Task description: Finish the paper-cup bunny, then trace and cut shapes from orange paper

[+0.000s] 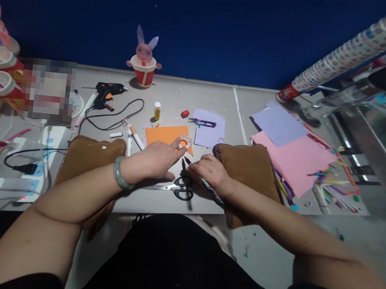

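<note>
My left hand (152,158) lies with its fingers stretched out, fingertips resting on a small clear-and-pink ring (189,140). That ring sits on the right part of an orange paper sheet (161,133). My right hand (209,170) is closed around a marker pen (212,193), its dark tip pointing left toward the ring. Black-handled scissors (183,194) lie on the table between my hands, blades partly under my left wrist. Just beyond, purple thread snips (206,124) rest on a lilac paper sheet (210,139).
Brown cushions (248,175) lie under both forearms. Left are a glue gun (106,94) with its cord and a power strip (32,183). A rabbit-faced cup (144,72) stands at the back. Pink paper (298,160) and a leaning stack of cups (344,52) are right.
</note>
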The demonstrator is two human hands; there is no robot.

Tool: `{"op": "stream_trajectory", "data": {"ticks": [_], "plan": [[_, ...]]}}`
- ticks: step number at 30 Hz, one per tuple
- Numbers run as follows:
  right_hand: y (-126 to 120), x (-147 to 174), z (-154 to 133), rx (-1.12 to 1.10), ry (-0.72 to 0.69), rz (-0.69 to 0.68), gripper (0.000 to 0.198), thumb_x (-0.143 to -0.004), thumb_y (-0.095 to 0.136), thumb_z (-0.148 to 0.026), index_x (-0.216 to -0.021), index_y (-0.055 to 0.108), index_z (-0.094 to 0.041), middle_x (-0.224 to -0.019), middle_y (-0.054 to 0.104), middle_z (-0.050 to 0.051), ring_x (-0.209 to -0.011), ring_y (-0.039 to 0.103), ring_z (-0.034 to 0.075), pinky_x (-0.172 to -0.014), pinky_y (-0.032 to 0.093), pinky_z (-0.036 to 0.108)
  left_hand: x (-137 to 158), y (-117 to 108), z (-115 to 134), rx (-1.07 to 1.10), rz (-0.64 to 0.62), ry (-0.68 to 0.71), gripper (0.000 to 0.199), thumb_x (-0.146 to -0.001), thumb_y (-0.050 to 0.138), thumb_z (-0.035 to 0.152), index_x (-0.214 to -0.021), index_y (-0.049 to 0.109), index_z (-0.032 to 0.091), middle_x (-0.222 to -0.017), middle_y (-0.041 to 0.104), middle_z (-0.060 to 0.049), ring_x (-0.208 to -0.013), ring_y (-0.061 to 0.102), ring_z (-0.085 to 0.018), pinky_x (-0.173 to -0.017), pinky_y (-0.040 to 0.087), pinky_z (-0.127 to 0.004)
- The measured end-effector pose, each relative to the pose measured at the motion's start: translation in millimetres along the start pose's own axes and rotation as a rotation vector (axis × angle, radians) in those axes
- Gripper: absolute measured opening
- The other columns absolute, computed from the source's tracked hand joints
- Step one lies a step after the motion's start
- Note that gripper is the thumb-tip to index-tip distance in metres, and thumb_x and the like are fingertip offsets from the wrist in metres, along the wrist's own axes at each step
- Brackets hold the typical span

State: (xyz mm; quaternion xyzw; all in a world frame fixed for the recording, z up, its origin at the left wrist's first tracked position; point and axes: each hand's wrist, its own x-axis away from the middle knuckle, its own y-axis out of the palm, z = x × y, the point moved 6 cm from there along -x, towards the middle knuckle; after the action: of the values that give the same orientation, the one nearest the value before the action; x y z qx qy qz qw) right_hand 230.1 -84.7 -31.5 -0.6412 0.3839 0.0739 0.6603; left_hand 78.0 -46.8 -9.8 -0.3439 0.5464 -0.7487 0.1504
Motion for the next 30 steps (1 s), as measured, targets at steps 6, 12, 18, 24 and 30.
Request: {"op": "stream_trajectory", "data": {"ticks": [6,12,18,24,30], "plan": [[10,-4,-17,0.168,-0.117,-0.156,0.018,-0.105,0.048,-0.013,-0.115,0.063,-0.013,-0.08,0.068,0.006,-0.074,0.058,0.02,-0.076,0.05,0.036,0,-4,-1,-0.008,0.026,0.012,0.077,-0.088,0.073,0.042,-0.153,0.042,0.016,-0.164,0.044,-0.021,-0.097,0.074,-0.03,-0.068,0.051,-0.036],[28,-15,-30,0.314,-0.165,-0.292,0.022,-0.106,0.043,-0.012,-0.112,0.063,-0.006,-0.077,0.065,0.008,-0.07,0.053,0.02,-0.069,0.042,0.036,0,-10,-1,0.006,0.007,0.012,0.07,-0.088,0.072,0.046,-0.148,0.049,0.017,-0.157,0.052,-0.017,-0.101,0.073,-0.03,-0.068,0.05,-0.036],[46,-28,-31,0.427,-0.086,-0.404,0.032,-0.103,0.033,-0.003,-0.109,0.064,-0.005,-0.073,0.065,0.008,-0.066,0.053,0.022,-0.065,0.036,0.037,-4,-7,-5,0.009,0.029,0.0,0.068,-0.085,0.072,0.036,-0.147,0.051,0.021,-0.156,0.052,-0.015,-0.103,0.073,-0.031,-0.068,0.051,-0.036],[57,-33,-25,0.345,0.027,-0.491,0.032,-0.103,0.032,-0.003,-0.103,0.063,-0.009,-0.078,0.067,0.01,-0.067,0.054,0.022,-0.069,0.041,0.039,-4,-7,-4,0.028,0.042,0.015,0.066,-0.084,0.069,0.031,-0.147,0.052,0.021,-0.15,0.056,-0.015,-0.101,0.073,-0.03,-0.069,0.052,-0.037],[64,-36,-20,0.34,0.059,-0.469,0.033,-0.104,0.031,-0.005,-0.109,0.064,-0.008,-0.086,0.069,0.013,-0.075,0.057,0.025,-0.075,0.047,0.042,-5,-4,-6,0.036,0.026,0.015,0.077,-0.082,0.072,0.03,-0.154,0.046,0.022,-0.155,0.052,-0.015,-0.108,0.072,-0.032,-0.074,0.054,-0.038]]}}
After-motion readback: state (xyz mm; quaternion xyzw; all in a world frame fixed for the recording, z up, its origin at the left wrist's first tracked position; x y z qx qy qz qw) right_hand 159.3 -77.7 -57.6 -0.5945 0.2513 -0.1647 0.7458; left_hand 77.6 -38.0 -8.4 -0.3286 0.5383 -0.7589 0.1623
